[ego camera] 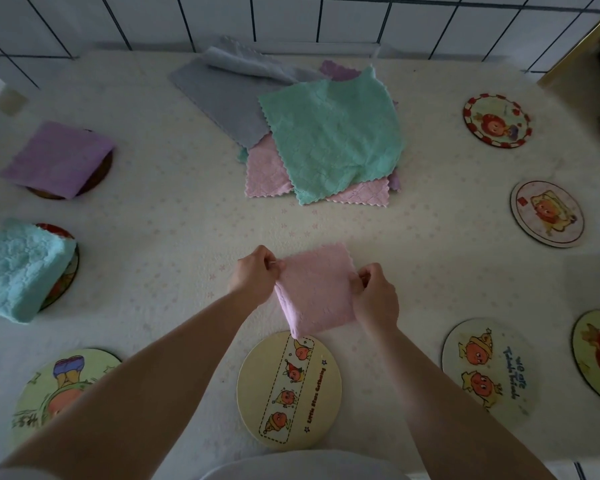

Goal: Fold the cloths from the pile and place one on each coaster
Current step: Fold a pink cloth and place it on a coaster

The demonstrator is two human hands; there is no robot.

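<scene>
Two coasters at nine o'clock hold cloths; both hands, left hand and right hand, pinch the folded pink cloth; six coasters remain bare.

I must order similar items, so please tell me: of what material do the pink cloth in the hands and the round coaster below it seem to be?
Pink cloth: looks like soft microfibre or fleece, with a matte, fuzzy embossed surface and zigzag-cut edges. Coaster: a thin, stiff disc with a smooth printed cartoon face, perhaps coated board or cork-backed; I cannot tell which.
</scene>
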